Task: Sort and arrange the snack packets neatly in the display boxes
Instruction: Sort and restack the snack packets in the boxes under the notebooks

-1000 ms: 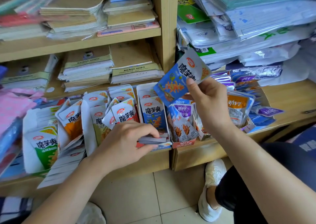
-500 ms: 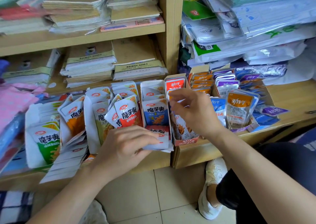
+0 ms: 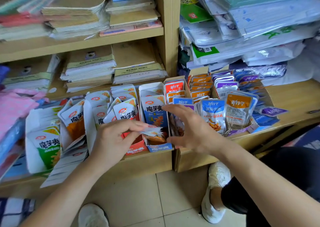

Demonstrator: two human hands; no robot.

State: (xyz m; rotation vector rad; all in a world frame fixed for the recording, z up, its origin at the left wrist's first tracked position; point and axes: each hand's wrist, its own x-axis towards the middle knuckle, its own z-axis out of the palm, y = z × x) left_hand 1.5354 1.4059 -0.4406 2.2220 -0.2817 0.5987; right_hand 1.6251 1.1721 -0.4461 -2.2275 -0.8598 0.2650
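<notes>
Head view | crumpled snack packet [image 3: 152, 131] sat at near end of blue display box [image 3: 159, 148] on wooden shelf [image 3: 147, 159] | left hand [image 3: 112, 138] pinched it | right hand [image 3: 192, 128] just right, fingers spread, held nothing

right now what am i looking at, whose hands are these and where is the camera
No machine here: these are a person's two bare hands, filmed by one camera worn on the head, looking forward and down. On the shelf stand open boxes of snack packets. The left hand pinches a packet at the front of the blue box. The right hand is open, fingers spread, just right of that box, holding nothing.
</notes>
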